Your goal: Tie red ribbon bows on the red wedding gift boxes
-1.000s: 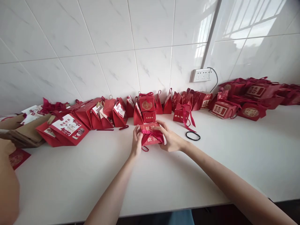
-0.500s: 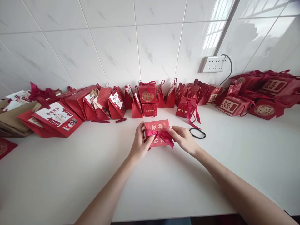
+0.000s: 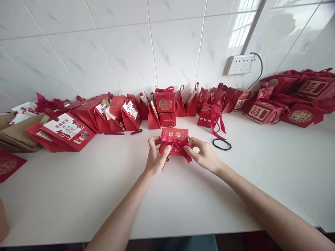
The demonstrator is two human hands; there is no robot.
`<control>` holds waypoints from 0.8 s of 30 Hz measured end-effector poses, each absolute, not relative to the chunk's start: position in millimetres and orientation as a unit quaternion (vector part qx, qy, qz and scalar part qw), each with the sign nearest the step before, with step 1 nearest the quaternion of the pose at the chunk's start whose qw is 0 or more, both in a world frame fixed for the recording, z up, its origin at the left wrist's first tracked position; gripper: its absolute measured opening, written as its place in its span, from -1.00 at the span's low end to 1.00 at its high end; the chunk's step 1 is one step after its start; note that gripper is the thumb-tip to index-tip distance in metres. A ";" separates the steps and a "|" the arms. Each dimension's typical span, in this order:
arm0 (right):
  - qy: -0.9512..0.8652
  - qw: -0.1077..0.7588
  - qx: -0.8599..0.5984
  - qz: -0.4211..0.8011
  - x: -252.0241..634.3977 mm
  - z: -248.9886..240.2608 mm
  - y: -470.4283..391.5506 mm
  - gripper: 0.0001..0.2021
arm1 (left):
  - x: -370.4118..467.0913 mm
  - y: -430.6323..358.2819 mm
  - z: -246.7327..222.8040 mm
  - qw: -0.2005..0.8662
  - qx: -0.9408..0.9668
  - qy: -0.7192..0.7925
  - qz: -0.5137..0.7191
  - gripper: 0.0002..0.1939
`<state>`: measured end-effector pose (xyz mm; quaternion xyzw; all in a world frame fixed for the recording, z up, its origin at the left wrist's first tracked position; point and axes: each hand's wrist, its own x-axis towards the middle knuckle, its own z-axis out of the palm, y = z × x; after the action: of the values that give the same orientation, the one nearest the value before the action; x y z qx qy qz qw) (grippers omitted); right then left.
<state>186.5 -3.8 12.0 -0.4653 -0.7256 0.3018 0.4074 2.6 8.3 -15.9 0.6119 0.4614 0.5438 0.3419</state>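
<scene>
A red gift box (image 3: 175,133) with gold characters rests on the white table in front of me. A crimson ribbon (image 3: 176,142) is tied in a bow across it. My left hand (image 3: 156,157) grips the box's left side, its thumb lying on the ribbon at the front. On the other side, my right hand (image 3: 201,153) pinches the bow's right part between thumb and forefinger. A black elastic loop (image 3: 222,144) lies to the right of my right hand, apart from it.
Behind stands a row of red boxes, among them a small ribboned box (image 3: 209,116) and two stacked boxes (image 3: 165,104). Red bags (image 3: 69,132) lie at the left, more boxes (image 3: 267,111) at the right. A power strip (image 3: 239,65) is on the tiled wall (image 3: 178,45).
My right fingers have shifted from the box's right edge inward onto the ribbon. The box appears tilted differently, and part of someone's skin now shows at the lower left edge.
</scene>
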 end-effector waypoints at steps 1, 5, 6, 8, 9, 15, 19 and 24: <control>-0.734 0.403 -0.455 0.303 186.9 12.0 -3.9 -0.76 | 1.6 7.8 -14.8 0.336 0.606 0.464 0.552 -0.60; -0.764 0.382 -0.430 0.292 187.6 11.9 -4.4 -0.81 | -1.5 7.9 -10.5 0.220 0.612 0.496 0.575 -0.76; -0.767 0.380 -0.429 0.289 187.8 11.7 -4.2 -0.81 | -1.8 8.5 -9.8 0.188 0.615 0.500 0.579 -0.78; -0.765 0.381 -0.430 0.291 188.5 11.1 -3.7 -0.82 | -1.7 9.7 -8.9 0.156 0.625 0.495 0.583 -0.77; -0.761 0.382 -0.432 0.296 189.0 10.8 -3.3 -0.82 | -1.5 10.2 -8.7 0.159 0.631 0.489 0.582 -0.77; -0.731 0.389 -0.463 0.315 191.8 10.5 -1.8 -0.68 | 0.2 8.7 -9.1 0.166 0.672 0.457 0.558 -0.79; -0.716 0.394 -0.488 0.305 190.8 11.9 -1.2 -0.57 | 0.4 6.9 -10.4 0.134 0.717 0.426 0.535 -0.77; -0.715 0.408 -0.481 0.301 190.1 11.6 0.0 -0.66 | -0.4 7.1 -11.0 0.119 0.726 0.428 0.524 -0.74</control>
<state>190.1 0.0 11.6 -0.4809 -0.7155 0.3008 0.4079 -0.4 7.1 -11.0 0.7262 0.4282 0.5244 0.1194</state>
